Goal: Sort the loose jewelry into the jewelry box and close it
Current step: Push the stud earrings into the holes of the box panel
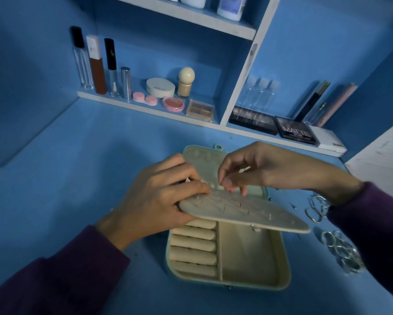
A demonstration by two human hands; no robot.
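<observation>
An open teal jewelry box (284,264) with a beige lining lies on the blue desk. Its base holds several ring rolls (193,244) on the left and a bare compartment on the right. A beige earring panel (247,212) is lifted over the base, with several stud posts poking through it. My left hand (159,201) grips the panel's left edge. My right hand (254,171) pinches something tiny at the panel's far edge; I cannot make out what. Silver hoop earrings (316,208) and several silver rings (343,251) lie loose on the desk at the right.
The shelf behind the box carries lip gloss tubes (98,64), a compact (160,87), a blush pan (173,103) and eyeshadow palettes (296,130). A white box (329,139) sits at the shelf's right end. Blue desk surface (66,189) stretches to the left of the box.
</observation>
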